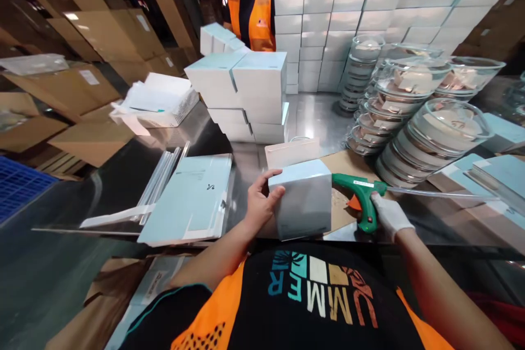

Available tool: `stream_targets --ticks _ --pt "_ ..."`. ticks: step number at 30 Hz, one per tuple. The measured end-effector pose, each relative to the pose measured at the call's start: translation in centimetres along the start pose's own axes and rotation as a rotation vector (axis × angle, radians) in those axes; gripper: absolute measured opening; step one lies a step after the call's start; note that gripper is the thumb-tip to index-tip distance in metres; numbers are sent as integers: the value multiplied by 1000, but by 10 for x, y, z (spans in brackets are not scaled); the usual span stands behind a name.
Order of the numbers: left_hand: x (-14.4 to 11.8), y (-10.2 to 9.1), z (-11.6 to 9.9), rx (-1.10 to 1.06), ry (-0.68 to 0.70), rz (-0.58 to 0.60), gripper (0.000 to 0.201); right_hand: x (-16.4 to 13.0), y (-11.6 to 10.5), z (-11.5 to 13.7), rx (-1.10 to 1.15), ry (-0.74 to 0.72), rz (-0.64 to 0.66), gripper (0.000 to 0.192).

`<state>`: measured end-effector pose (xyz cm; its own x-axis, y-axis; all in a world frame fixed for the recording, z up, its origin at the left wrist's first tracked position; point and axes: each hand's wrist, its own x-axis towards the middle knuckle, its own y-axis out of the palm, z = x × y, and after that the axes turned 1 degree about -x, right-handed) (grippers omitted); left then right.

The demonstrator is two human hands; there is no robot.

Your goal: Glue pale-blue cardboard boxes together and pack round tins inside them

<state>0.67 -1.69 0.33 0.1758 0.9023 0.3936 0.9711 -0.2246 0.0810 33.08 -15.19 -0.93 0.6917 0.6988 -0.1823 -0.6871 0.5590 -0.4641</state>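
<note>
The left hand point(259, 203) has its fingers curled over the top left edge of a pale blue box point(305, 197), thumb pressed on the near face, gripping it. The box stands upright on a sheet of brown cardboard point(348, 167) at the near edge of the steel table point(315, 117); its underside and far side are hidden. Just right of the box, the right hand point(389, 216), in a white glove, is closed around the handle of a green glue gun point(361, 197). The gun's nozzle points at the box's upper right corner and appears to touch it; whether a finger rests on the orange trigger is hard to make out. A clear glue stick point(435, 193) runs out from the back of the gun, away from the box, and is lost among flat blue lids at the frame's edge.

Left of the box lies a pile of flattened blue cartons point(192, 202), with clear sheets fanned beside it. Behind the box sits an open white tray point(292, 152), partly covered by it, and farther back a stack of closed boxes point(246, 93). Right of and beyond the box lean stacks of glass bowls point(410, 120), their contents blurred. A wall of white boxes point(369, 16) rises behind them, and a person in an orange vest point(251, 11) stands past the stack, lower body hidden.
</note>
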Motion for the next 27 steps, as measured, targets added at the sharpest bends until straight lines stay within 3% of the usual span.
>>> stream_targets --ticks 3,5,7,9,11,13,16,19,21,25,27 --pt "2 -4 2 -2 -8 11 65 6 1 1 -257 -109 -205 36" --pt "4 -4 3 9 16 30 64 -1 14 17 -172 -284 -173 38" --pt "5 -2 5 17 50 77 62 -10 34 42 31 -437 32 66" --pt "6 0 8 22 86 160 59 -19 54 66 206 -494 298 91" --pt "6 3 13 25 140 215 56 -23 66 81 241 -518 476 99" --pt "7 5 18 -4 209 191 53 -24 69 86 201 -580 542 93" --pt "10 5 22 -103 322 127 56 -24 61 78 150 -799 502 67" --pt "14 -1 15 -34 468 245 40 -28 50 69 148 -964 491 31" --pt "15 -6 6 55 538 352 25 -34 46 66 136 -997 498 19" --pt "11 -13 -12 124 544 452 23 -45 47 54 91 -1036 455 23" --pt "12 -15 -17 140 474 491 30 -48 54 42 93 -985 419 37"
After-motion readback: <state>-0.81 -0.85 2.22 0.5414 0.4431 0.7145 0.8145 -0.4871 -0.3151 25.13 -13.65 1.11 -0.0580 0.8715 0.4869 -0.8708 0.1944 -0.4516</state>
